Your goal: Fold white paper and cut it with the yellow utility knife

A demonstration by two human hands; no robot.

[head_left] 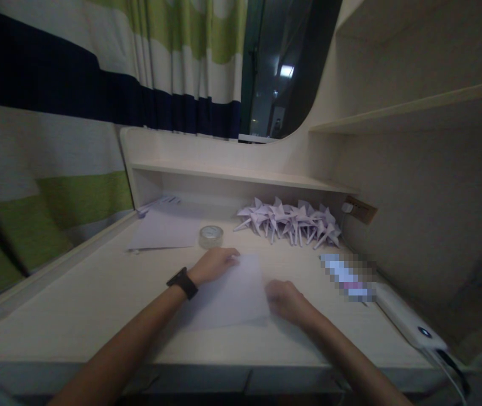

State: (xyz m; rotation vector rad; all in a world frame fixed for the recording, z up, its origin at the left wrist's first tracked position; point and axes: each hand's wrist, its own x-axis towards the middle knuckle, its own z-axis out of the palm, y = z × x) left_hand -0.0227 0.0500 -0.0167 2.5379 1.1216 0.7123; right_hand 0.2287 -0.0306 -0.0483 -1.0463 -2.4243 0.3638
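A white sheet of paper (232,299) lies on the desk in front of me, one side of it slightly raised. My left hand (215,264), with a black watch on its wrist, grips the sheet at its far edge, fingers together. On the sheet's right edge, my right hand (287,299) is closed with curled fingers; the fingertips are partly hidden and appear to pinch the paper. Just beyond my left hand stands a roll of clear tape (211,237). Several folded white paper pinwheels (292,220) are lined up at the back right.
A stack of white paper (165,225) rests at the back left. On the right lie a blurred phone (346,276) and a white power strip (410,318) with cables. A low shelf (232,173) spans the back, and a curtain (84,146) hangs at the left.
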